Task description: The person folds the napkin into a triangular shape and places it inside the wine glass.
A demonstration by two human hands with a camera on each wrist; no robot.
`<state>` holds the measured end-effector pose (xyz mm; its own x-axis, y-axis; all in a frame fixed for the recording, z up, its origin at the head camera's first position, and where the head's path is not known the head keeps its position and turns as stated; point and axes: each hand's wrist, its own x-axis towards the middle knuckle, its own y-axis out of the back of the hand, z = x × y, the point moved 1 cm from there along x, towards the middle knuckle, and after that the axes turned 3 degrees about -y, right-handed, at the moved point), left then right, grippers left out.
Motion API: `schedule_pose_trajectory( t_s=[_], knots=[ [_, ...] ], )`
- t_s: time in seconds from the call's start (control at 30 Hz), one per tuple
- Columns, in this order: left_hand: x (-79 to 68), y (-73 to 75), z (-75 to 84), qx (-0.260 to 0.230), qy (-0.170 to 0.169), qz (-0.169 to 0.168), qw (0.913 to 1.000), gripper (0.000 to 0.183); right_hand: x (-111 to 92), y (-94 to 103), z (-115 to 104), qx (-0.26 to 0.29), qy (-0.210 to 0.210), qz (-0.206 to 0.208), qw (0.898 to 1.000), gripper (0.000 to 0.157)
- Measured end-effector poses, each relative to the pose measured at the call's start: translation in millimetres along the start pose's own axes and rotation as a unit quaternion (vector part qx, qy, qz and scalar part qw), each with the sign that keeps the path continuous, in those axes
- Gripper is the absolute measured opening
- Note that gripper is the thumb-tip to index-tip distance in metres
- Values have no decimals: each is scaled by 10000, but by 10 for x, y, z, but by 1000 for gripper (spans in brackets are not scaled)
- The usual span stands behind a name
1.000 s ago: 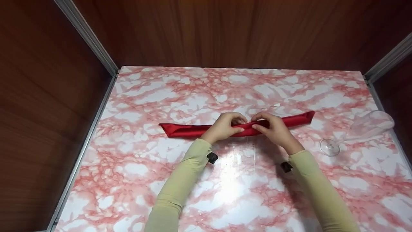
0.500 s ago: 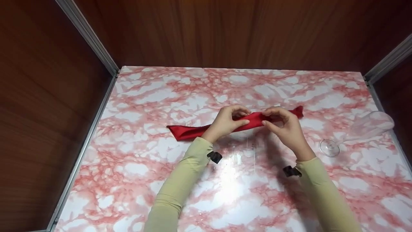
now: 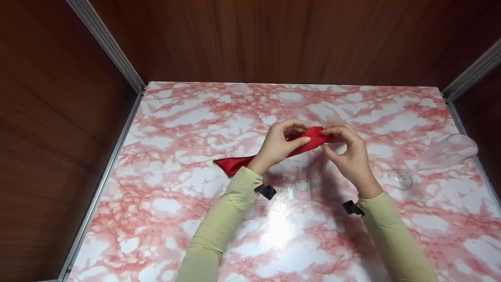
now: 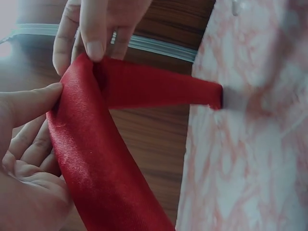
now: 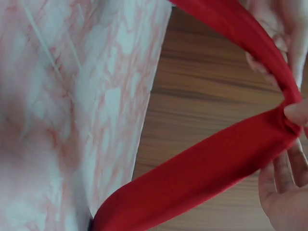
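A long strip of folded red satin-like cloth (image 3: 309, 143) is raised at its middle above the table, bent at the top with both halves hanging down. My left hand (image 3: 278, 143) pinches it between thumb and fingers just left of the bend, and the cloth's left end rests near the table. Close beside it, my right hand (image 3: 349, 150) pinches the bend itself with thumb and fingertips. The right half is mostly hidden behind that hand in the head view. In the left wrist view its lower end, with the cloth (image 4: 159, 84) hanging free, reaches the tabletop.
A clear stemmed glass (image 3: 450, 150) lies on its side at the table's right, its round foot (image 3: 400, 179) towards the right forearm. The red-and-white marbled table (image 3: 176, 219) is bounded by brown wood-grain panels (image 3: 250, 43) at the back and sides.
Both hands have lifted the cloth's middle up and away from the person. Its left end has slid right, and the right half has dropped back behind the right hand.
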<state>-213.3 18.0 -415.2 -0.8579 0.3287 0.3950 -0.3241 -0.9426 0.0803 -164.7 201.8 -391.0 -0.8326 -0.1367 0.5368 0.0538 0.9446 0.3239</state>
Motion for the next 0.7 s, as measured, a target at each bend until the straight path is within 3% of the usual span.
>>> schedule_pose_trajectory(
  t_s=[0.3, 0.47, 0.6, 0.7],
  knots=[
    [123, -44, 255, -155, -194, 126, 9996, 26, 111, -39, -141, -367, 595, 749, 9947, 26],
    [147, -65, 369, -269, -454, 413, 9977, 26, 156, -57, -233, -517, 878, 1168, 9879, 23],
    [116, -95, 607, -436, -597, 659, 9951, 26, 174, -85, -296, -345, 946, 1610, 9818, 20],
    [99, -102, 791, -544, -513, 650, 9951, 28, 192, -90, -337, -183, 960, 1865, 9776, 19]
  ],
)
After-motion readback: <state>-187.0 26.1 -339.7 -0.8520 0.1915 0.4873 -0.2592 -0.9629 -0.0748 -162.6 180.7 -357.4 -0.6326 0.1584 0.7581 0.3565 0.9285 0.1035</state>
